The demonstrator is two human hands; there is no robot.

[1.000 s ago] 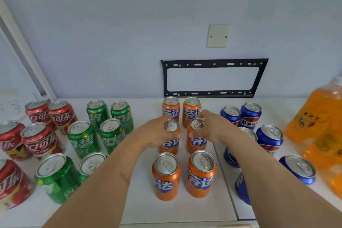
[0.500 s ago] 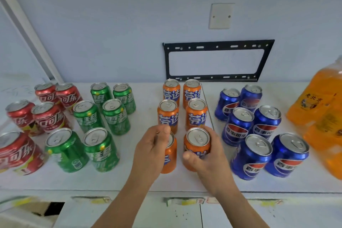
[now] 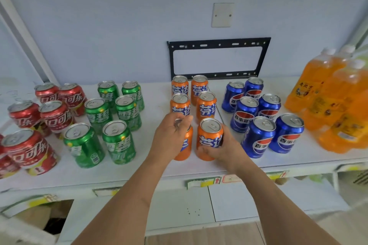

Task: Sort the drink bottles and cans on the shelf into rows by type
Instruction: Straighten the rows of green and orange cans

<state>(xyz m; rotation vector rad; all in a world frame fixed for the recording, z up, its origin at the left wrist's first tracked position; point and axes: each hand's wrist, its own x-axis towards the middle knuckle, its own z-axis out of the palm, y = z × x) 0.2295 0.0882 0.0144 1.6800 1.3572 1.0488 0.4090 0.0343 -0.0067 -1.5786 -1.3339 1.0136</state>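
Each of the hands gripped a front orange can: the left hand (image 3: pixel 171 135) curled over the left can (image 3: pixel 186 145), the right hand (image 3: pixel 223 148) wrapped round the right can (image 3: pixel 210 138), likely squaring the pair with the orange row (image 3: pixel 192 95) behind, left of the blue cans (image 3: pixel 258 117).

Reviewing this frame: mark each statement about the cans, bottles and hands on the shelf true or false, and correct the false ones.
1. The left hand grips the front-left orange can from above. True.
2. The right hand holds a blue can. False: it grips the front-right orange can.
3. The green cans stand between the red cans and the orange cans. True.
4. The orange bottles stand at the shelf's left end. False: they stand at the right end, beside the blue cans.
5. One green can lies on its side. False: all those in view stand upright.
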